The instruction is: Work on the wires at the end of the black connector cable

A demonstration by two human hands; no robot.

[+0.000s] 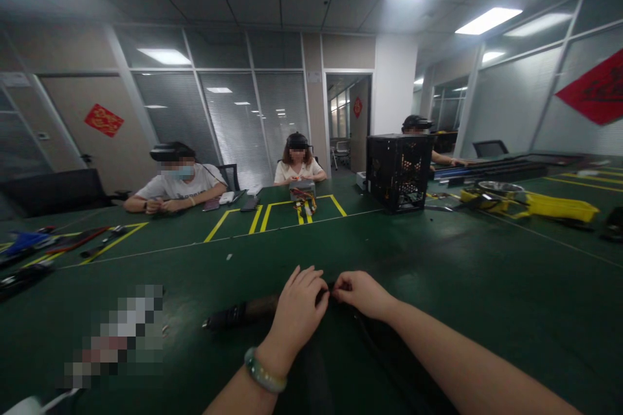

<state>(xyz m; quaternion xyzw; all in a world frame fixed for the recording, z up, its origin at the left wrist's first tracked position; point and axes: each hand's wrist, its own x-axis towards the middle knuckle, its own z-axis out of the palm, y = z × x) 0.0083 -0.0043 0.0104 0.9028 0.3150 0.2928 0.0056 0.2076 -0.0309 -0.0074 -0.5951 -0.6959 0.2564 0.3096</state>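
Note:
A dark, stick-shaped electric screwdriver point(243, 312) lies on the green table, its metal tip pointing left. My left hand point(302, 303), with a bangle at the wrist, is curled over its rear end, thumb and fingers closed round it. Just right of that, my right hand point(360, 292) is closed in a pinch, its fingertips nearly meeting my left hand's. A small dark piece shows between the fingertips, too hidden to name. Below my right wrist a black cord point(367, 331) runs down toward the near edge.
A black computer case point(396, 174) stands at the far right-centre. A power supply with wires point(304, 198) sits before a seated person. A yellow tool point(559, 207) lies right, cables point(68, 243) left. A blurred-out object point(119, 331) lies near left. Other people sit across the table.

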